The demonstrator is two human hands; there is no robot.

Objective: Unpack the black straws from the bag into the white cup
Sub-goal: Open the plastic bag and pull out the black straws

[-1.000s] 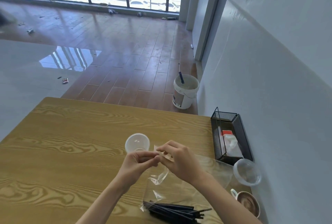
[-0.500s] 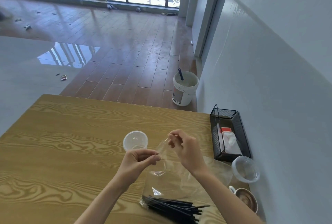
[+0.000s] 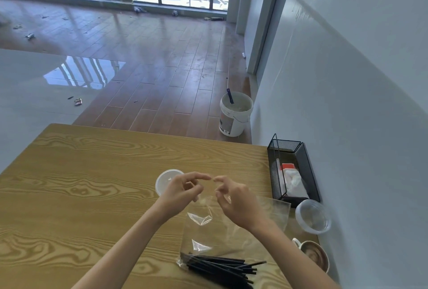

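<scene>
A bundle of black straws (image 3: 220, 268) lies in the bottom of a clear plastic bag (image 3: 234, 235) on the wooden table (image 3: 81, 196). The bag's upper part is lifted and crumpled. My left hand (image 3: 183, 192) and my right hand (image 3: 235, 198) are at the bag's top edge, fingers curled and pinching the thin film, index fingertips almost touching. The white cup (image 3: 163, 181) stands upright just behind my left hand, which hides part of it.
At the table's right edge by the wall stand a black mesh box (image 3: 303, 161) with tissues, a clear plastic cup (image 3: 312, 216) and a coffee mug (image 3: 316, 256). A white bucket (image 3: 235, 114) is on the floor beyond the table.
My hands rose and drew level at the bag's top. The left hand moved up beside the right, and the fingers spread more. The straws stayed at the bottom.
</scene>
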